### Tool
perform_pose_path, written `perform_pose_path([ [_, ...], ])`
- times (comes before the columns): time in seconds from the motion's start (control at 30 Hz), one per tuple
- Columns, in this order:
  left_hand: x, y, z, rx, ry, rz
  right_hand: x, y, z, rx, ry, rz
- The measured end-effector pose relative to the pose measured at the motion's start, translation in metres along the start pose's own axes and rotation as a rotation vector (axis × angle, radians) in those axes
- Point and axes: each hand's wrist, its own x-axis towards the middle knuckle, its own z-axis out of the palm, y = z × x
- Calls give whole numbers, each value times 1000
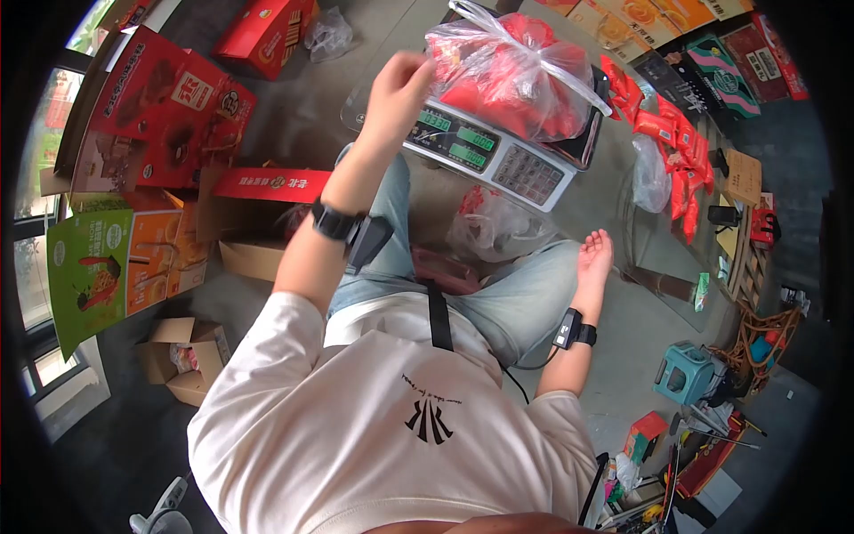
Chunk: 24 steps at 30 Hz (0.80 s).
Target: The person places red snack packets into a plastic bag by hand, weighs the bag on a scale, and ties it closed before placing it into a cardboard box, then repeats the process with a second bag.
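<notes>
A clear plastic bag [525,76] with red packets inside sits tied on a digital scale [485,151] with lit green displays. My left hand [400,84] is raised at the bag's left edge, above the scale's display side. Its fingers are curled closed, and the fingertips are partly hidden, so what they hold does not show. Over my right knee, my right hand [596,258] rests palm up, fingers loosely bent and apart, with nothing in it. Another thin plastic bag [498,222] with some red in it lies between my knees, below the scale.
Red packets [676,147] and a crumpled clear bag [649,173] lie right of the scale. Printed cartons [169,107] stand at the left, with an open cardboard box [187,356] below. A blue plastic stool [685,372] and tools are at the right.
</notes>
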Motion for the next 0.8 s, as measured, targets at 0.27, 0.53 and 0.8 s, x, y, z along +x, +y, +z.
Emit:
perform_pose_path([
  [0.27,79,44,102,1320,-540,438,0,8,-18,268,-164,27],
  [0.53,77,32,103,1332,-796,273,-2,8,-23,402,-257,34],
  [0.8,59,114,12,899,-477,476,-16,-1,-3,308,-229,117],
])
